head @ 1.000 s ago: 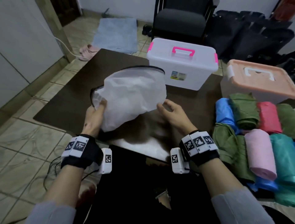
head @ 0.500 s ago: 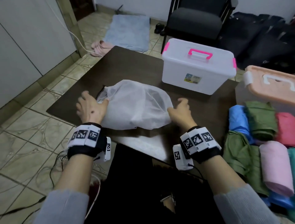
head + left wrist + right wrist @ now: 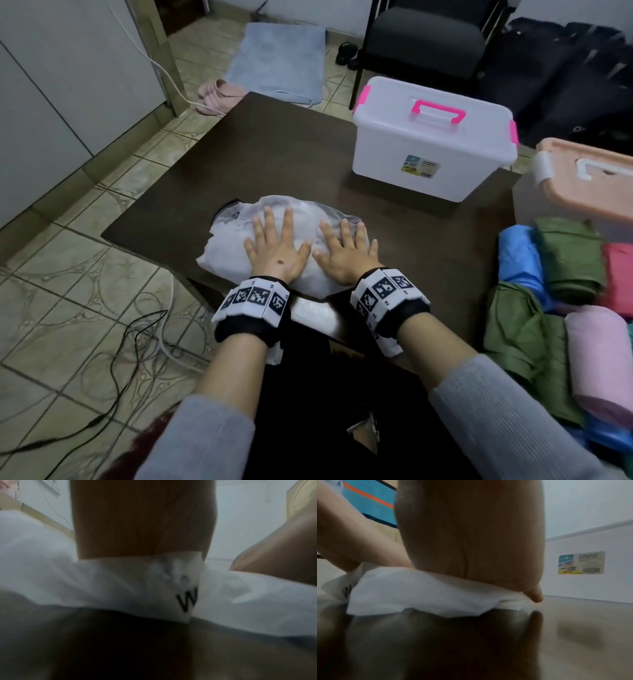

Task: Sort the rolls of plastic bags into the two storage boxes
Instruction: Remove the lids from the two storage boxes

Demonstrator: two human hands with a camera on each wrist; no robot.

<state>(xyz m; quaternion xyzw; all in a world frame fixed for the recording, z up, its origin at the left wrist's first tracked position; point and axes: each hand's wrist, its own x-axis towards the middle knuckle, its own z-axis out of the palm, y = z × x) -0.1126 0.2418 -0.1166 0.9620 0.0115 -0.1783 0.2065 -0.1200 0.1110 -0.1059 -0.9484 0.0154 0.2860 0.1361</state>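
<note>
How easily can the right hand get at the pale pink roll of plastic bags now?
Probably yes. The right hand lies flat on the white plastic bag and holds nothing; the pale pink roll of plastic bags lies uncovered on that side.

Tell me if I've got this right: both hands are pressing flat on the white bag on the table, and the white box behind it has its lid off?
Not quite. The white box has its lid on, pink handle on top, as the head view shows. Both the left hand and right hand do press flat on the white bag.
</note>
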